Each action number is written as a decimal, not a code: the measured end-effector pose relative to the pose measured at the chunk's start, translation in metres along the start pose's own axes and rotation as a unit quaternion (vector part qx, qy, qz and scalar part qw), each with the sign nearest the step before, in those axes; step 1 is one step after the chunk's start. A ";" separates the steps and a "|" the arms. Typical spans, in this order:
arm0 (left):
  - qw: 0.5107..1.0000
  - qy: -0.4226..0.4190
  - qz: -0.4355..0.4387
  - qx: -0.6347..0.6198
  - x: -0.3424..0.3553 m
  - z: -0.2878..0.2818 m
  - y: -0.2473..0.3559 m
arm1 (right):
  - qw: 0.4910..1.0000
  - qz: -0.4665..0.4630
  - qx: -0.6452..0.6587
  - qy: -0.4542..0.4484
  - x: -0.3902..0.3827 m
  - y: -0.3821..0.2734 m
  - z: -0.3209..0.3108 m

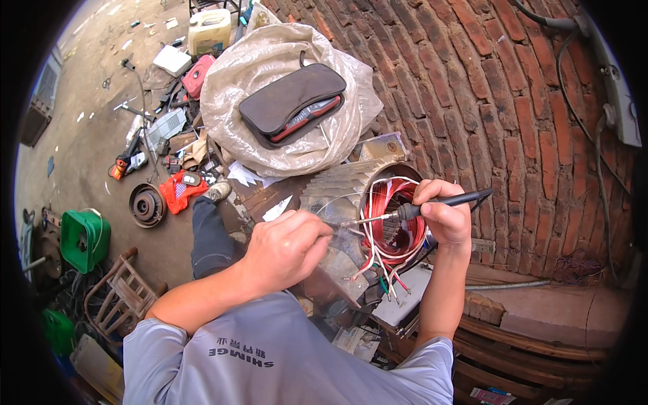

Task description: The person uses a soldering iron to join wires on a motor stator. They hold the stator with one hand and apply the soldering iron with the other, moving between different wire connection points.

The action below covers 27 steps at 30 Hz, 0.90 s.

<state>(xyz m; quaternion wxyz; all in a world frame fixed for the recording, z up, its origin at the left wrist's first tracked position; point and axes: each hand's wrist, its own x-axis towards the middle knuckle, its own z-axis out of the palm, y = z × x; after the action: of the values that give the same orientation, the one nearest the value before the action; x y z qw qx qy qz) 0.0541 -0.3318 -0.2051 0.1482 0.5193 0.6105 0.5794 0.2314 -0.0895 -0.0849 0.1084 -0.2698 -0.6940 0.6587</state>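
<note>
My right hand grips a soldering iron by its dark handle, and a black cable trails from the handle's end. The iron's metal tip points left, toward my left hand, whose fingers are pinched together on a thin wire. That fine wire curves up and right from the fingertips. Just behind the iron stands a ribbed metal motor housing with red copper windings inside. White, red and green lead wires hang out at its near side. What touches the tip is too small to tell.
A black zip case lies on a pale plastic sack beyond the motor. A brick wall rises at the right. On the left floor are scattered tools, a round metal part, a green bucket and a wooden stool.
</note>
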 end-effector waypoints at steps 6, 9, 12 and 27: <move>1.000 0.027 0.010 0.008 -0.001 0.004 -0.003 | 1.000 0.008 0.002 0.004 0.000 -0.002 0.000; 1.000 0.024 0.009 0.008 0.000 0.004 -0.003 | 1.000 0.015 0.005 0.010 -0.001 -0.002 0.000; 1.000 0.019 0.006 0.006 0.001 0.004 -0.002 | 1.000 0.015 0.009 0.019 -0.001 -0.003 0.000; 0.999 0.016 0.005 -0.034 0.003 0.004 -0.002 | 1.000 0.018 -0.006 0.018 -0.003 -0.001 -0.005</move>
<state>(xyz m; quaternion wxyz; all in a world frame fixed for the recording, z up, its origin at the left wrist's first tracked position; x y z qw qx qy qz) 0.0550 -0.3267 -0.2063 0.1531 0.5077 0.5905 0.6084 0.2359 -0.0868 -0.0830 0.1076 -0.2943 -0.6908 0.6516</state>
